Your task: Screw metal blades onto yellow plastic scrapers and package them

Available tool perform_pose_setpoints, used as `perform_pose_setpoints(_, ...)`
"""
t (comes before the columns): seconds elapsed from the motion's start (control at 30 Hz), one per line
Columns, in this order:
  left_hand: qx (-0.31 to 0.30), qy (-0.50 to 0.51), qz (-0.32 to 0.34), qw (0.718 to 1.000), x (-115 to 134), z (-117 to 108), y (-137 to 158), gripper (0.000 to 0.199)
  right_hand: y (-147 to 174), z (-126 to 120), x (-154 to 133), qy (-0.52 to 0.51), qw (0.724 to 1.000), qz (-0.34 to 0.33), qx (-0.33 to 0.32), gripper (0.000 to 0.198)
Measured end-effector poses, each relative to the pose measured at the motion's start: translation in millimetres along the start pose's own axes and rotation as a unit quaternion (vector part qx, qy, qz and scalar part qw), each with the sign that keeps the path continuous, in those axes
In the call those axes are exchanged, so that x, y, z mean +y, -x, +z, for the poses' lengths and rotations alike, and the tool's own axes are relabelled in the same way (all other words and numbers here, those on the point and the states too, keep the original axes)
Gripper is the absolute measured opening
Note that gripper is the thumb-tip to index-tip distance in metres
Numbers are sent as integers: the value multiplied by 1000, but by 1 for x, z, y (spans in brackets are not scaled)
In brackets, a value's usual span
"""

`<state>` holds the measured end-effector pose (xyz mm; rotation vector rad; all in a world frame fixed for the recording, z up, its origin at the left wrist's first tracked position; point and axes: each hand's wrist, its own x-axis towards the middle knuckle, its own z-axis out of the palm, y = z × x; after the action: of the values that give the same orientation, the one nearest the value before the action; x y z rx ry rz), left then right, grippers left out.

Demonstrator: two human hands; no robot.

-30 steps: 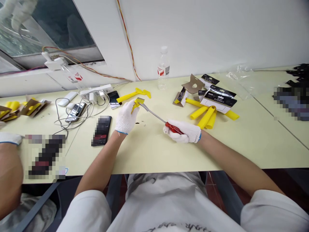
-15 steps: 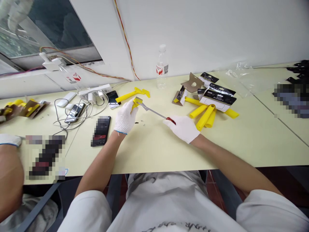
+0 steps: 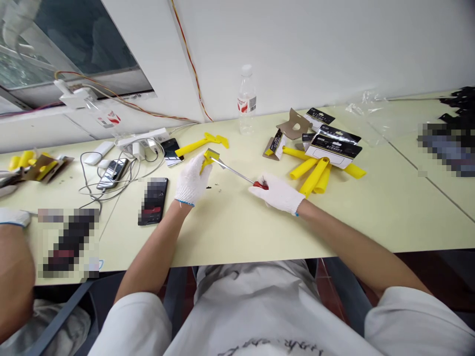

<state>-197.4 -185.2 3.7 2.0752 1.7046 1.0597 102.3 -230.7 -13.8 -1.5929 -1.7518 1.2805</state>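
Screwdriver tip on yellow scraper, centre frame.
Left gloved hand [image 3: 191, 180] grips yellow plastic scraper head [image 3: 208, 159]; right gloved hand [image 3: 279, 193] closes on red-handled screwdriver [image 3: 237, 174], shaft running lower-right to upper-left into it.

Both hands gloved — the left hand [image 3: 191, 180] and right hand [image 3: 279, 193] wear white knitted cotton gloves, each finished with a thin blue trim at the cuff. Forearms are bare. Short white sleeves at both shoulders — a light grey garment with dark lettering covers the lap.
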Motion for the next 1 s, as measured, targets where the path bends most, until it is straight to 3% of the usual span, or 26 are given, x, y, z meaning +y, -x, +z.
perform_pose_setpoints(0.13, -11, -8, -8, 1000, -4, 2, -1, 22, -1, 0, 4, -61, 992, 24, -105, 61)
perform_pose_setpoints(0.27, -9, -2, -15, 1000, -5, 2, -1, 21, -1, -2, 3, -34, 998, 20, -46, 49)
perform_pose_setpoints(0.43, -2, 1, -7, 1000, -1, 1, -1, 20, -1, -2, 4, -65, 993, 24, -99, 62)
perform_pose_setpoints(0.57, -4, -7, 0, 1000, -1, 1, -1, 24, 1, -3, 3, -21, 999, 17, -34, 49)
perform_pose_setpoints(0.63, -11, 1, -4, 1000, -2, 2, -1, 27, 1, -3, 2, -14, 998, 27, -46, 49)
perform_pose_setpoints(0.73, -30, 11, -27, 999, -4, 2, 0, 39, 2, -4, -1, -51, 994, 32, -96, 61)
perform_pose_setpoints(0.9, -92, 0, -46, 995, -6, -1, 2, 75, 3, -5, -4, 5, 999, 26, -40, 45)
perform_pose_setpoints(1.0, -116, 6, -46, 992, -7, -1, 3, 81, 3, -6, -4, -30, 994, 45, -91, 58)
